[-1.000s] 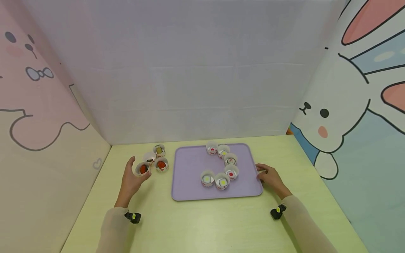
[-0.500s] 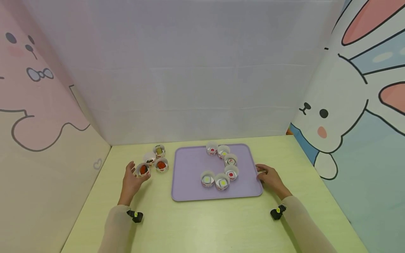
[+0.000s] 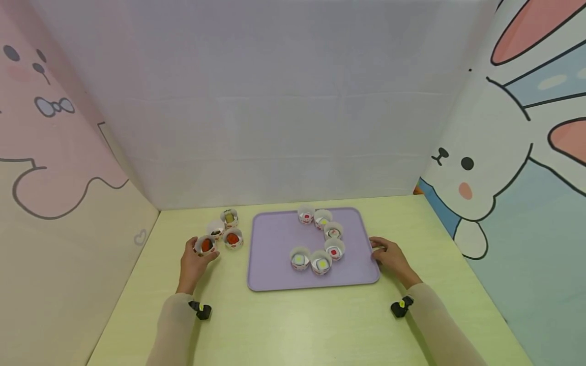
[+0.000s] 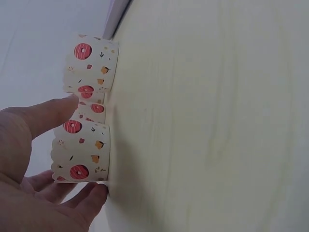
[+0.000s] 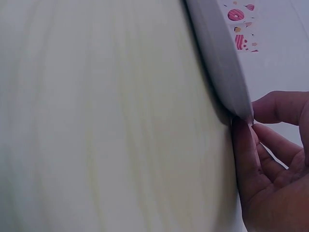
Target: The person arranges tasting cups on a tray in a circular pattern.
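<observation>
In the head view my left hand curls round a white paper baking cup with a red-and-dark piece inside. The left wrist view shows that cup, printed with pink donuts, between the thumb and the fingers, its base on the table. Close beside it stand a cup with a red piece, a cup with a dark piece and a cup with a yellowish piece. My right hand pinches the right rim of a purple tray; the right wrist view shows thumb and finger at the tray's edge.
Several paper cups stand in a curved line on the tray, holding white pieces with coloured centres, among them a front cup with a green centre. The pale wooden table is bordered by a white back wall and printed side panels.
My left hand has moved in toward the nearest left cup, and its spread fingers have closed round it. The right hand stays at the tray's rim; the tray has not moved.
</observation>
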Tool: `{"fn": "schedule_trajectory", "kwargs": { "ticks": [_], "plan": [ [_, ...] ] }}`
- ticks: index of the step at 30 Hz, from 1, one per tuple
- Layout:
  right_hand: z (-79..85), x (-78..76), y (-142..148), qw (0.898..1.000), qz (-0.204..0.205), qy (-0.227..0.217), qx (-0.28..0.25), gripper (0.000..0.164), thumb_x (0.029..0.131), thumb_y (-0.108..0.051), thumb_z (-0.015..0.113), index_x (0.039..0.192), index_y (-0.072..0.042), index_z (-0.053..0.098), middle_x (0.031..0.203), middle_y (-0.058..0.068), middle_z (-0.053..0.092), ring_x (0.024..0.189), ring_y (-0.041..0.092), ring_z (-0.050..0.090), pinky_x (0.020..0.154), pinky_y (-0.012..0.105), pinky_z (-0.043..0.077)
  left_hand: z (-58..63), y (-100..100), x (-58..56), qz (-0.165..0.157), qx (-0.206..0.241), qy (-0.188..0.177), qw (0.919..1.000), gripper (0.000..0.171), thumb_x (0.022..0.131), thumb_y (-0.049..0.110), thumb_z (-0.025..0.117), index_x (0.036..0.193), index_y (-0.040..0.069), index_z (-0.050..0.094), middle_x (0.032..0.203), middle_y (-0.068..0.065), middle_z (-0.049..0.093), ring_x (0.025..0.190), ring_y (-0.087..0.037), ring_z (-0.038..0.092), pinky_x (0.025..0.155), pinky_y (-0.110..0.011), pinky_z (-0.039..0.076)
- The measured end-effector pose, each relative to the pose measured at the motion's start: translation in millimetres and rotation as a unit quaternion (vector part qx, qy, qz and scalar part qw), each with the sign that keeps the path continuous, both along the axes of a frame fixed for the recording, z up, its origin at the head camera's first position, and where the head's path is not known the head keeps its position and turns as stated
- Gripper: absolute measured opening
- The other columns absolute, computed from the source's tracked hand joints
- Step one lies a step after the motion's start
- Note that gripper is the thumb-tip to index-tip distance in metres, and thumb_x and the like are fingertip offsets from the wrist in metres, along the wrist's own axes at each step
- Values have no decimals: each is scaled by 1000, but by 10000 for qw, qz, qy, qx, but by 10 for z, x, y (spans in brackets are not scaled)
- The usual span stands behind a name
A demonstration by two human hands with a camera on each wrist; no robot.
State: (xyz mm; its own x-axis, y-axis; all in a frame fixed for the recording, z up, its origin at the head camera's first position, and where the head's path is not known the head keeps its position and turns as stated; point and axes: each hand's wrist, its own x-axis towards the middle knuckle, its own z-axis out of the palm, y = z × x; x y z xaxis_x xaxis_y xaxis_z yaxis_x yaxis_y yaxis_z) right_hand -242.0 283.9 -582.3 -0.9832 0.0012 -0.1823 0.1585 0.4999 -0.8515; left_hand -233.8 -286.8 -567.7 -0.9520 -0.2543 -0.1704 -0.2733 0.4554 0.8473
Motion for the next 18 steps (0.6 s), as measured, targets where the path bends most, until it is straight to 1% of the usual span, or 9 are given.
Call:
{"fn": "schedule_trajectory", "kwargs": {
  "ticks": [3,6,11,18],
  "plan": [
    [3,2,-9,10000,16,13,91,56,85,-2,59,141,-3,51,127,21,59,91,15,59,71,25,51,-16,2,-12,71,-62,-1,10000,97,87,25,74,157,5,10,154,-31,30,134,-44,41,108,-57,38],
    [16,9,-17,9999,31,12,161,56,86,-1,59,141,-2,50,128,22,58,92,15,59,72,25,51,-26,4,-28,131,-121,18,9998,95,86,24,74,156,3,12,152,-32,32,132,-44,43,107,-57,38],
    [35,20,-21,9999,21,-17,124,56,87,-1,60,142,-2,49,128,22,58,93,15,59,73,26,52,-30,11,-47,174,-173,72,9997,92,86,22,74,154,2,16,151,-32,34,132,-45,44,106,-57,39],
    [36,23,-21,10000,-3,-57,73,56,87,-1,60,142,-2,49,129,22,57,93,15,60,72,26,52,-26,9,-64,151,-308,99,9994,87,87,22,73,152,-1,21,150,-32,36,136,-45,40,109,-57,37]
  ]
}}
